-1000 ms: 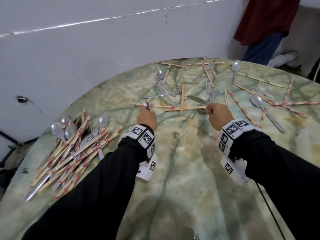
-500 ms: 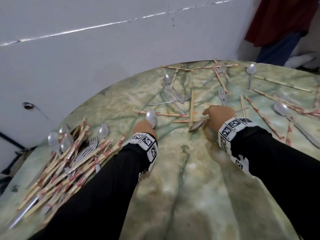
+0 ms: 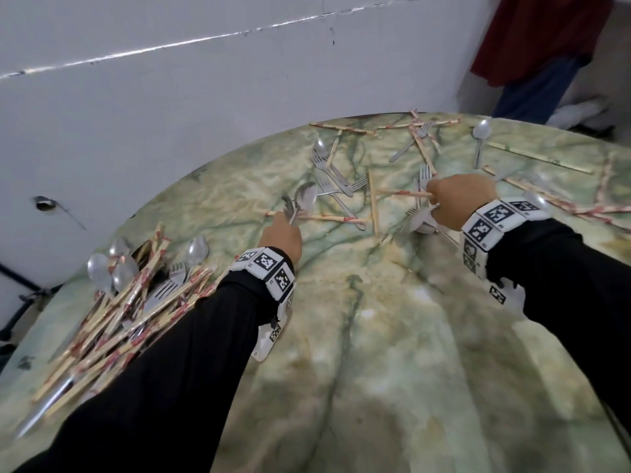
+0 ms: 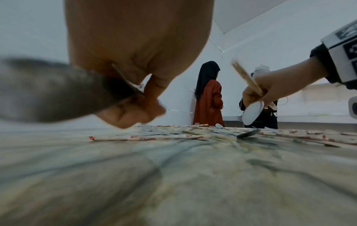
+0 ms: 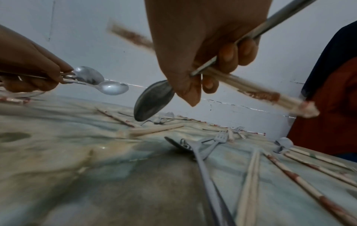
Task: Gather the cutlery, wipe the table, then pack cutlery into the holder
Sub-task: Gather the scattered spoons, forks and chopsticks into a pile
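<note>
Both hands are now lifting clear of the marble table (image 3: 375,336), whereas a second ago they were pressing down among the scattered pieces. The left hand (image 3: 281,238) is gripping two spoons (image 5: 96,82) by their handles, bowls pointing away, and the right hand (image 3: 459,199) is clutching a dark spoon (image 5: 153,100) together with a wrapped pair of chopsticks (image 5: 251,90), fingers curling round both. Gathering is looking roughly half done, judging by the layout: a big heap of cutlery (image 3: 112,308), spoons, forks and wrapped chopsticks, is lying at the table's near left edge, just beside the left sleeve, while plenty of loose pieces are still lying across the far half, among them a cluster of forks (image 3: 333,179), a lone spoon (image 3: 480,134) and more chopstick pairs (image 3: 560,199) to the right. Wiping and packing are still waiting; no cloth is showing, and whether the dark shape under the heap is the holder cannot be told. A person in a red garment (image 4: 208,99) is standing beyond the far edge, well apart. Crossed, overlapping pieces are likely making clean pick-ups awkward.
</note>
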